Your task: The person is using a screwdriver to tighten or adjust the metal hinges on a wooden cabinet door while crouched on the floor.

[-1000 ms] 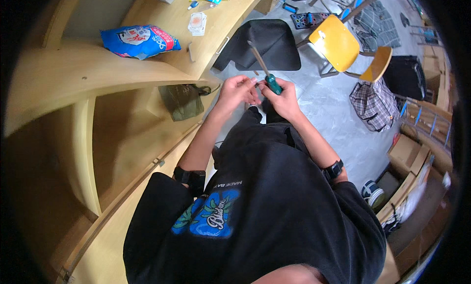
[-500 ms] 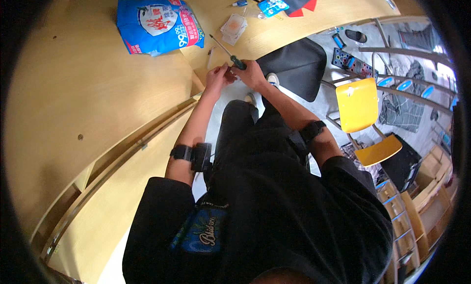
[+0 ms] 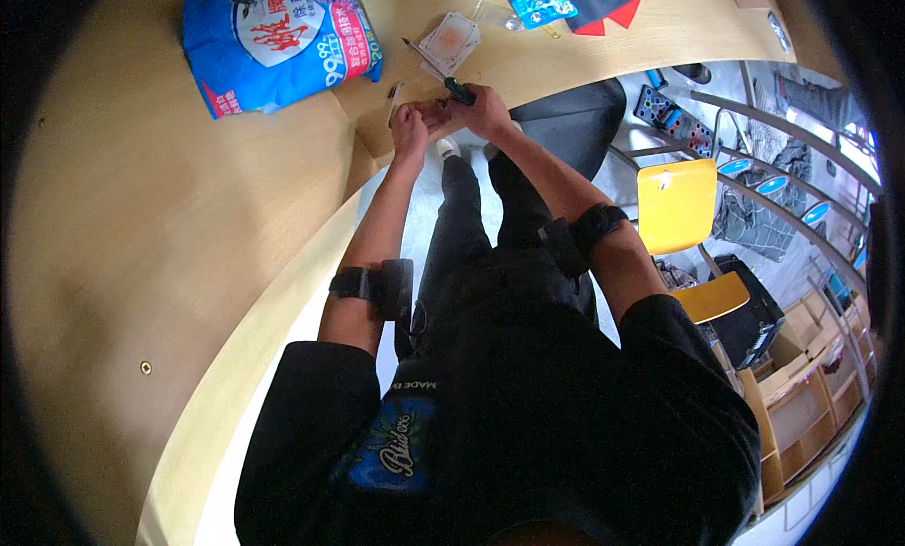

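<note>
Screwdriver (image 3: 459,91) with a dark green handle, gripped in the right hand (image 3: 488,114) by the front edge of the wooden desk (image 3: 537,70).
Its shaft slants away to the left, the tip pointing toward some printed white cards (image 3: 450,42); the right fingers are closed around the handle. Just beside it, the left hand (image 3: 412,131) is curled, close to the right fingers; whether it pinches anything cannot be told. A plump blue plastic bag (image 3: 278,46) sits farther left, a small blue packet (image 3: 542,5) beyond the cards, and a yellow chair (image 3: 676,206) on the floor at right.
</note>
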`<state>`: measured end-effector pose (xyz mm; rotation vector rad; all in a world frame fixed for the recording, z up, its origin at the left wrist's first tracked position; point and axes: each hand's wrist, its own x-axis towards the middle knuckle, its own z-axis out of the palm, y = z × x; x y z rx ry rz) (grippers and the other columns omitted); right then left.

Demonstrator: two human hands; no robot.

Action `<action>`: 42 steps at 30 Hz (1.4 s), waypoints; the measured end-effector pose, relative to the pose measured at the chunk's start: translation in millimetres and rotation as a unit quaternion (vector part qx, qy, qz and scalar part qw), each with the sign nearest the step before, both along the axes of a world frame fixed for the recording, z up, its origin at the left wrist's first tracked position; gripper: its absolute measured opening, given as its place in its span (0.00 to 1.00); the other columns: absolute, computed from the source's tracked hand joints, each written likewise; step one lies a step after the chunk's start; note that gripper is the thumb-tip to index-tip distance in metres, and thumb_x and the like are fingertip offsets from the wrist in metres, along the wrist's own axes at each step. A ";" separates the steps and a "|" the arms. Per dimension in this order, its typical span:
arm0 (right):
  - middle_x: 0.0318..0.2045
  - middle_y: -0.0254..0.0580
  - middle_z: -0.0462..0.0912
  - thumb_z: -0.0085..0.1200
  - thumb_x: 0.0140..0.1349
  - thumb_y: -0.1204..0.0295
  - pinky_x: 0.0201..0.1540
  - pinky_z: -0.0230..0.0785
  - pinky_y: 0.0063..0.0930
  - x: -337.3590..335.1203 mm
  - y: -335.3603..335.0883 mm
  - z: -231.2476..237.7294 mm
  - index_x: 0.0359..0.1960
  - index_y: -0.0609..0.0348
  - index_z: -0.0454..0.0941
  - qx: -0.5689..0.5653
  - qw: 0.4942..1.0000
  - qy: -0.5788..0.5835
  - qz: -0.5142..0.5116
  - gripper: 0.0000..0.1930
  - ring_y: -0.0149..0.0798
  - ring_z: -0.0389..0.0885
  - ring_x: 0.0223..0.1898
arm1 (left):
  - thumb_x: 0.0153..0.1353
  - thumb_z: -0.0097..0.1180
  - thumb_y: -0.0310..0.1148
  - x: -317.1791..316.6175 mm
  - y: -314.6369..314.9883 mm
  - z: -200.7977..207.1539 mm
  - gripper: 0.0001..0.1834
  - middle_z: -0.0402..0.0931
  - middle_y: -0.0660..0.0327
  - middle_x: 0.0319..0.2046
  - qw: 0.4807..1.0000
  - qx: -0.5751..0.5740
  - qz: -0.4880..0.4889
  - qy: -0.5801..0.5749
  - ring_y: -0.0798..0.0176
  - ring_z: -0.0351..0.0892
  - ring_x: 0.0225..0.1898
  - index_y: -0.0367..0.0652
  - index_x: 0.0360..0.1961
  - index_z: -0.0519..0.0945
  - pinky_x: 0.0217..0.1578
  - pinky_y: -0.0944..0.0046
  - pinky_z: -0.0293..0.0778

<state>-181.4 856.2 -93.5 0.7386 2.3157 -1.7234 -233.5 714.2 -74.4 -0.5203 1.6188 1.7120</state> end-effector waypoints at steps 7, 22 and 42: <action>0.22 0.48 0.78 0.57 0.48 0.62 0.32 0.68 0.31 -8.0 -6.7 4.1 0.33 0.63 0.76 -0.014 0.999 0.008 -0.042 0.16 0.37 0.77 0.26 | 0.57 0.43 0.27 -10.0 -5.0 10.3 0.13 0.72 0.51 0.40 0.999 0.006 -0.036 0.039 0.54 0.76 0.40 0.36 0.44 0.64 0.43 0.61 0.75; 0.18 0.40 0.77 0.53 0.54 0.65 0.24 0.65 0.26 87.6 5.8 15.9 0.26 0.64 0.74 -0.088 0.990 -0.046 -0.098 0.13 0.31 0.74 0.19 | 0.59 0.46 0.31 44.1 -42.0 16.4 0.10 0.77 0.56 0.29 0.996 -0.057 0.041 0.054 0.62 0.78 0.26 0.36 0.37 0.74 0.27 0.66 0.76; 0.12 0.32 0.70 0.57 0.54 0.62 0.13 0.56 0.20 179.5 -33.8 83.6 0.18 0.60 0.72 -0.151 0.988 -0.020 -0.003 0.15 0.25 0.65 0.11 | 0.50 0.44 0.16 188.7 -204.3 104.5 0.23 0.71 0.58 0.45 0.949 -0.044 -0.244 0.195 0.64 0.72 0.43 0.39 0.51 0.68 0.42 0.68 0.69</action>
